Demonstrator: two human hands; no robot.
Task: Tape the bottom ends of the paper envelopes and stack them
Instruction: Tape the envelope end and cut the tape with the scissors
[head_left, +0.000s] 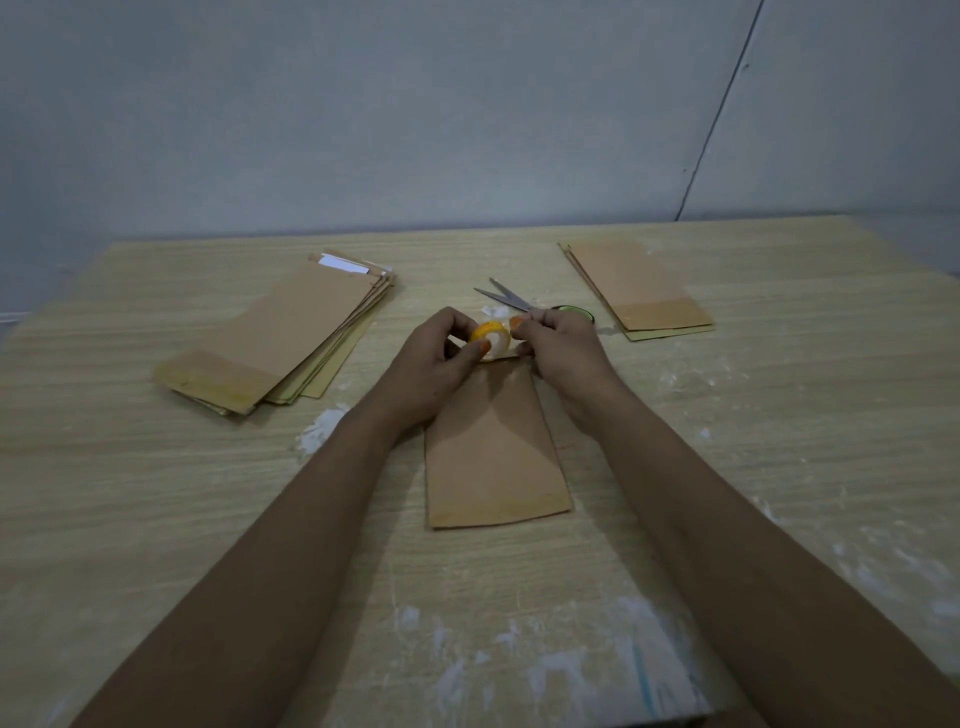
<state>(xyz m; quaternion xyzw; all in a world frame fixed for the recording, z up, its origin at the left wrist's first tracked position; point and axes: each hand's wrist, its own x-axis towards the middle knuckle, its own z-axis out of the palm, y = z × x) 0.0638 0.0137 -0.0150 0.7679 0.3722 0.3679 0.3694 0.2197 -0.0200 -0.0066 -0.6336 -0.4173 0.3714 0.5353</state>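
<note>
A brown paper envelope (493, 447) lies lengthwise on the table in front of me. Over its far end my left hand (436, 358) holds a small yellow tape roll (491, 336). My right hand (561, 345) pinches the loose tape end at the roll's right side. A thick pile of brown envelopes (280, 338) lies at the left. A thinner stack of envelopes (641, 288) lies at the back right.
Scissors (506, 297) lie open just beyond my hands, their green handle (576, 312) partly hidden behind my right hand. The wooden table (156, 519) bears white paint smears near its front edge. A grey wall stands close behind the table.
</note>
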